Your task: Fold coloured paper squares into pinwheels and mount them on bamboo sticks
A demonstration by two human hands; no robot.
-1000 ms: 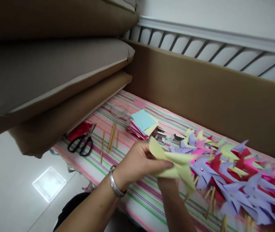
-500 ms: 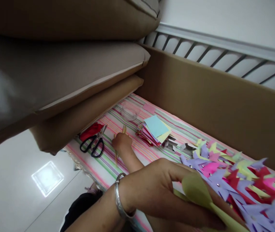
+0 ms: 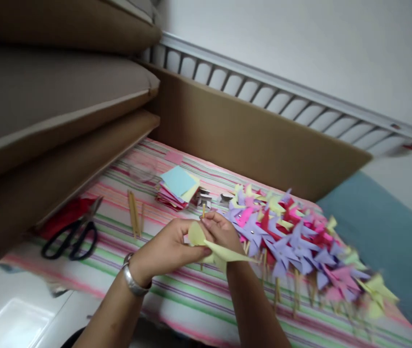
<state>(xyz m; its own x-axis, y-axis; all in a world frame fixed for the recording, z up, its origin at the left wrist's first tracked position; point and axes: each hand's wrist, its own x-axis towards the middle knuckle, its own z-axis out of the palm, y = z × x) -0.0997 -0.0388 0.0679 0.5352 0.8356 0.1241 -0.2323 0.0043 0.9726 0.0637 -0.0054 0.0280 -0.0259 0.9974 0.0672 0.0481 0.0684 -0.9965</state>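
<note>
My left hand (image 3: 165, 249), with a silver bangle on the wrist, grips a pale yellow folded paper pinwheel (image 3: 215, 247) from the left. My right hand (image 3: 221, 231) meets it from the right and holds a thin wooden stick (image 3: 203, 210) upright against the paper. Both hands hover over the striped cloth (image 3: 177, 290), just left of a long heap of finished pinwheels (image 3: 289, 239) in purple, pink, red and yellow.
Several loose wooden sticks (image 3: 134, 218) lie left of the hands, with black scissors (image 3: 71, 238) on a red scrap farther left. A stack of coloured paper squares (image 3: 177, 186) sits behind. Brown cushions (image 3: 57, 101) overhang the left; a cardboard wall (image 3: 249, 140) stands behind.
My right hand came back from the loose sticks carrying one and joined the left hand at the yellow pinwheel. The view swung right.
</note>
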